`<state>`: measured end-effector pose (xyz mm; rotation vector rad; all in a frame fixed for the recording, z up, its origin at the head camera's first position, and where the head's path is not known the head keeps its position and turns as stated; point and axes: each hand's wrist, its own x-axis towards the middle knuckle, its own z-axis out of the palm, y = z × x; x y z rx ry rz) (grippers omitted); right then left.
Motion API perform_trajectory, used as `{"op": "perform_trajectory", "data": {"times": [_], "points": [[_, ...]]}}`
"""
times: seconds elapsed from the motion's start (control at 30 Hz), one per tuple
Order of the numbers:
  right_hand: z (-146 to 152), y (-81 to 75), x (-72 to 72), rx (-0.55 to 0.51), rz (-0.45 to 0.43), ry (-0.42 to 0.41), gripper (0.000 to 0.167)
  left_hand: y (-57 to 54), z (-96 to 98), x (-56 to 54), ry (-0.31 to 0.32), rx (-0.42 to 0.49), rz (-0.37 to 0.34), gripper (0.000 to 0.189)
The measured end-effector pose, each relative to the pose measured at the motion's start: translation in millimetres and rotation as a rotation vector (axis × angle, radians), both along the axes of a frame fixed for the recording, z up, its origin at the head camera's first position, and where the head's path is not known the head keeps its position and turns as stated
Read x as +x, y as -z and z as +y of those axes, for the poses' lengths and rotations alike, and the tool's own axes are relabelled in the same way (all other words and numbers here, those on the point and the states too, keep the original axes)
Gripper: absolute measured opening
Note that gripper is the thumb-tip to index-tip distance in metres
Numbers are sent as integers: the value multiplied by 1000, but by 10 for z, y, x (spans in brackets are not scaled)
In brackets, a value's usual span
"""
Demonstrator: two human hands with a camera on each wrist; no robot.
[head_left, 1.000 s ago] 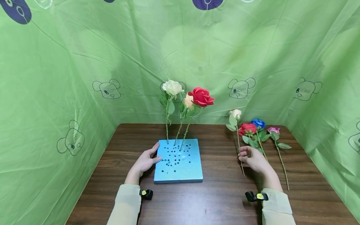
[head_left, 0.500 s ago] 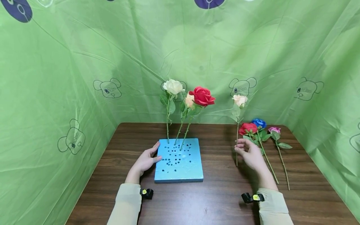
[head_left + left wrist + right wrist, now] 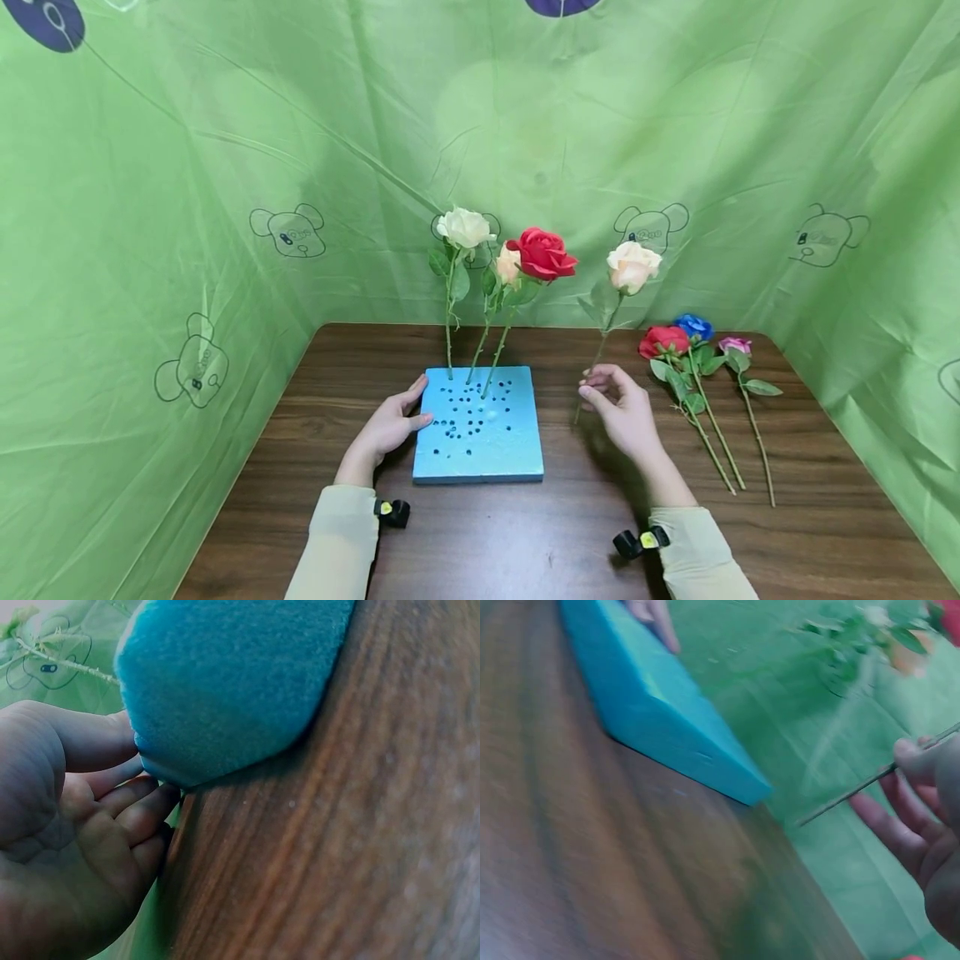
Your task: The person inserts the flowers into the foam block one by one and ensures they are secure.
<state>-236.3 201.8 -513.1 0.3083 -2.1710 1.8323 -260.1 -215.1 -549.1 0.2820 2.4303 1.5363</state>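
My left hand [image 3: 387,427] holds the left edge of a blue foam block [image 3: 517,454] pitted with several holes, its thumb on the top face. The left wrist view has the fingers at the block's [image 3: 232,682] corner. Between thumb and fingers, my right hand [image 3: 626,417] pinches the stem of a pale peach rose [image 3: 633,267], bloom upward and stem leaning, to the right of the block. The stem's [image 3: 847,796] lower end sticks out past the fingers in the right wrist view. A white rose [image 3: 464,227], a peach rose [image 3: 507,263] and a red rose [image 3: 545,254] stand in the block's back part.
On the right of the brown wooden table [image 3: 480,550] lie a red rose [image 3: 664,341], a blue rose [image 3: 693,326] and a pink rose [image 3: 735,344], stems toward the front. Green cloth [image 3: 375,100] with printed bear faces surrounds the table at the back and sides.
The right hand has lifted the peach rose away from the lying flowers and carried it left toward the block, its bloom rising. The left hand has stayed at the block's edge.
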Motion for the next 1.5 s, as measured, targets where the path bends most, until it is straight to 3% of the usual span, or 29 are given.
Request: {"op": "perform_trajectory", "data": {"times": [0.3,0.57,0.67,1.23,1.5], "points": [[-437,116,78,-20,94,-76,13,-13,-1,-3,-2,6,4,75],[-590,91,135,-72,325,-66,18,-4,-5,-6,10,14,-4,75],[-639,67,130,-108,367,-69,20,8,-1,-11,11,24,-6,75],[-1234,56,-34,-180,306,-81,11,28,3,-8,-11,10,6,74],[-1548,366,-75,-168,473,-9,18,6,-15,-1,-1,9,5,74]]}}
